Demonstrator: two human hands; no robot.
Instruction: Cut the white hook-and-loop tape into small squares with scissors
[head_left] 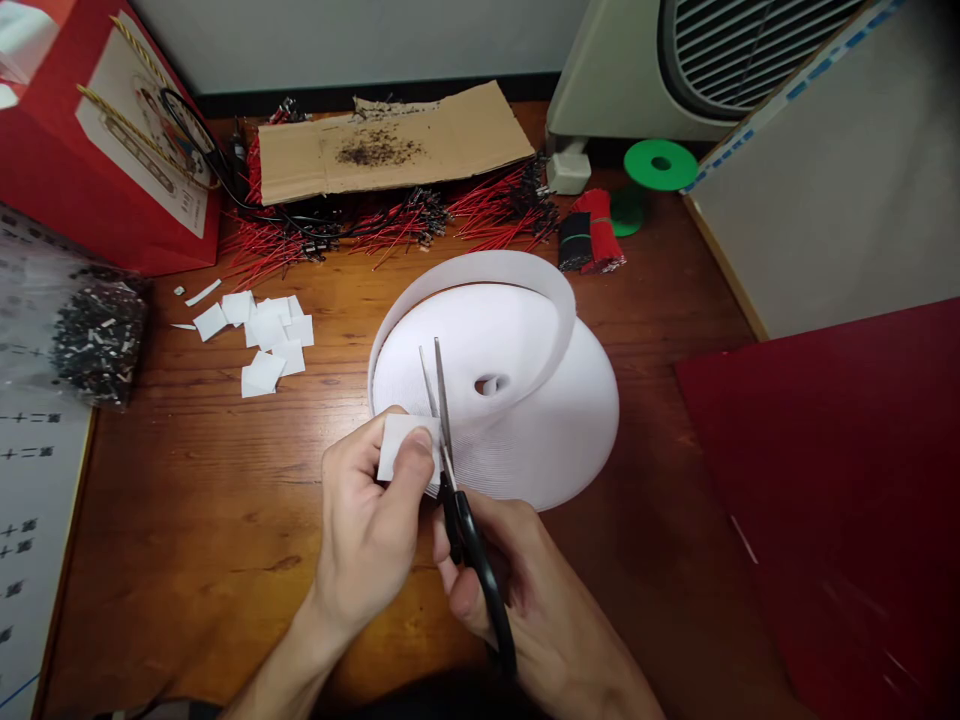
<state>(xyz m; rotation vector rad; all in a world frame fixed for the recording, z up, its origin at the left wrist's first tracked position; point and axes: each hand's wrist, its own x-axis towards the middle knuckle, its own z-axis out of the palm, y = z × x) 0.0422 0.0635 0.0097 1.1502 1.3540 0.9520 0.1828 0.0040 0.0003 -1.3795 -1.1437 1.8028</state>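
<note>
Between its thumb and fingers my left hand (379,530) pinches a small white square (397,448). My right hand (525,580) grips black-handled scissors (472,540), whose blades point away from me, slightly parted, at the square's right edge. Just beyond both hands lies a large flat roll of white tape (555,440), with a small hole at its centre. A loose loop of the tape (480,268) arches over the top of the roll. Left of the roll, several cut white squares (266,325) lie in an overlapping cluster, with thin slivers beside them.
Cardboard (435,145) with dark crumbs covers part of many red wires (300,235) along the back. A red paper bag (112,150) and a plastic bag of small black parts (101,335) stand left. Back right are a green spool (660,165) and bundled wires (592,230).
</note>
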